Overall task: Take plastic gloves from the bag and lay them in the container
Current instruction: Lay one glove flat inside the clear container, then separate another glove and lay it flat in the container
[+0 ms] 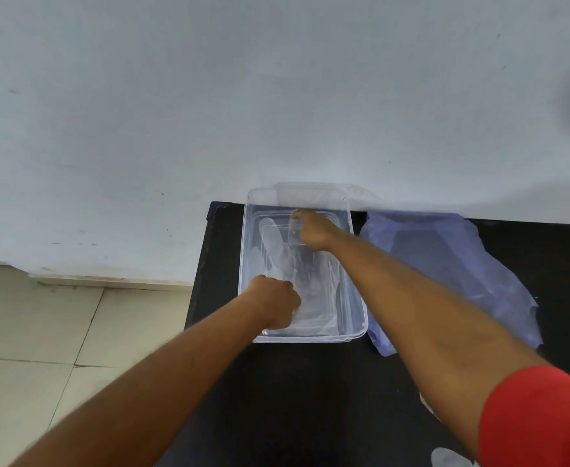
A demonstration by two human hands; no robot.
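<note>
Both hands pinch 1 clear plastic glove [297, 278] inside the see-through container [357, 318]: the left hand [273, 303] is closed on its near end, and the right hand [312, 230] is closed on its far end, where the finger parts lie flat on the bottom. The purple bag [445, 264] lies flat on the black table [310, 399] just right of the container, and another clear glove [448, 458] peeks in at the near right edge. I think the glove is very light, thin, soft and slippery, so it is best held by its 2 ends and pressed down gently so it stays flat.
</note>
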